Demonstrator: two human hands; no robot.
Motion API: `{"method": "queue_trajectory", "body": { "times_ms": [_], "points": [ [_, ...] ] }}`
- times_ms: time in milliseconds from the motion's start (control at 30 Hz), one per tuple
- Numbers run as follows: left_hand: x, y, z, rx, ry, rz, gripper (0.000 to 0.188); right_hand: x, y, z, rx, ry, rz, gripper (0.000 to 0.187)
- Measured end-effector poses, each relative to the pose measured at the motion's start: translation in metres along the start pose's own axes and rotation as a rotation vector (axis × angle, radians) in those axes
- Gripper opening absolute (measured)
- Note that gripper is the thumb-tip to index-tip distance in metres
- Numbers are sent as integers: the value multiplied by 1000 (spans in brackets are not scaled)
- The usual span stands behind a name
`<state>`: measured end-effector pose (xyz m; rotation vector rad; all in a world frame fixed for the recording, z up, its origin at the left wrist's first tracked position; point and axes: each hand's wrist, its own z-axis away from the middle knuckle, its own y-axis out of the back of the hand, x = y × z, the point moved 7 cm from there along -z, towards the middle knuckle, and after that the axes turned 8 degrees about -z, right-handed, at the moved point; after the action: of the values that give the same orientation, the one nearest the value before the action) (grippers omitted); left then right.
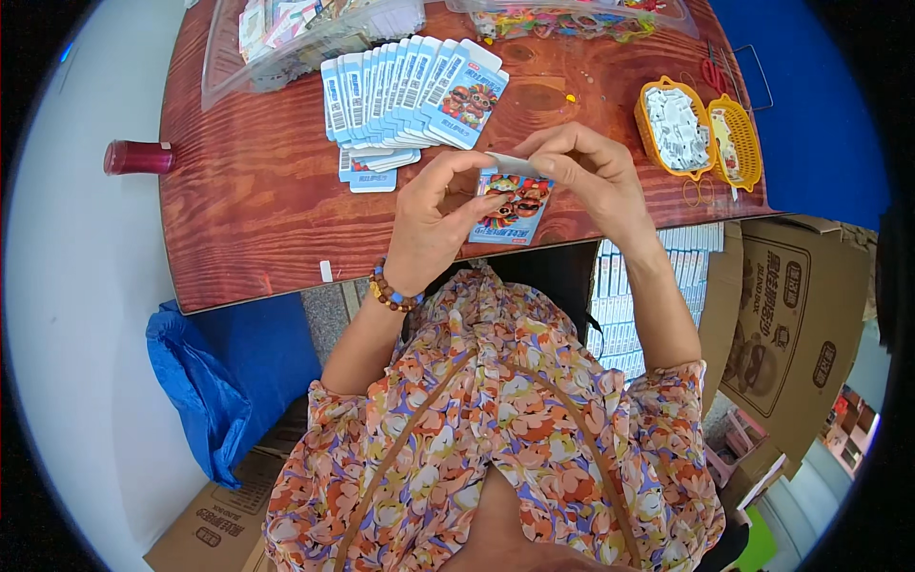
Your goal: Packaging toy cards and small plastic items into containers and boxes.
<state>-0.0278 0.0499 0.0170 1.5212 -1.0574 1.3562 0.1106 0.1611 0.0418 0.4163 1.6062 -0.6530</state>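
I have the left hand (434, 217) pinching a small blue box (527, 202) by its side near the table's (243, 224) front edge, the right hand (599, 181) pinching its pale end flap (510, 165); fanned cartons (405, 100) lie toward the far edge.

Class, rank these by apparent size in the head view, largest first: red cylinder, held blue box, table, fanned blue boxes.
1. Table
2. Fanned blue boxes
3. Held blue box, partly hidden
4. Red cylinder
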Motion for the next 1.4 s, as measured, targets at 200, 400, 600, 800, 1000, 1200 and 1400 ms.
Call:
{"method": "queue_trajectory", "body": {
  "times_ms": [200, 400, 600, 800, 1000, 1200, 1400],
  "points": [
    [1, -4, -1, -51, 26, -6, 35, -1, -1, 2, -56, -154, 75, 22],
    [3, -4, 0, -51, 7, -54, 40, -6, -1, 5, -21, -147, 275, 21],
    [-3, -4, -1, -3, 36, -69, 45, -14, -6, 7, -19, -39, 488, 21],
    [-9, -9, 1, -46, 132, -106, 46, -27, -17, 11, -115, 224, 766, 23],
    [-13, -14, 2, -51, 118, -39, 40, -24, -22, 25, -123, 305, 857, 28],
    [-20, -15, 4, -72, 89, 84, 35, -9, -6, 29, -92, 205, 651, 32],
    [-13, -16, 3, -43, 89, 78, 35, 3, 8, 43, 109, 45, 375, 34]
  ]
}}
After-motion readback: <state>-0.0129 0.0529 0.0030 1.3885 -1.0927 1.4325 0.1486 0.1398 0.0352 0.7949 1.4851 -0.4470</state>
